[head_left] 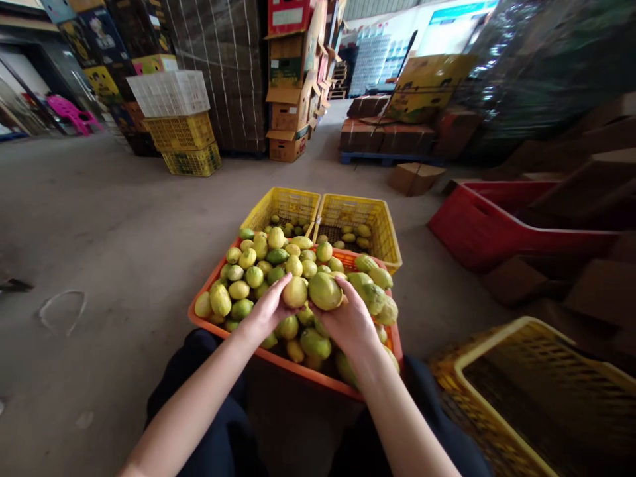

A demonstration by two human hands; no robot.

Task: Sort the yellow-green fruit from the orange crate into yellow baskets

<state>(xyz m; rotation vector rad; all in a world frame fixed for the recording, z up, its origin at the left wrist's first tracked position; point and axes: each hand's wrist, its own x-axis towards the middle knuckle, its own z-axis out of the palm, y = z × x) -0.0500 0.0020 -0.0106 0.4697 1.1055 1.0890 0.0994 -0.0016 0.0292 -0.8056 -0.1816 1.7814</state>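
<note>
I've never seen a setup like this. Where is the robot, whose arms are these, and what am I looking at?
There is no robot here: these are a person's bare hands. The single picture comes from a camera worn on that person's head, looking forward and down.

The left hand holds a smaller fruit, and the right hand holds a larger fruit next to it. Below them is an orange crate full of yellow and green fruits. Just beyond it stand two yellow crates, left and right, with fewer fruits inside.
</note>
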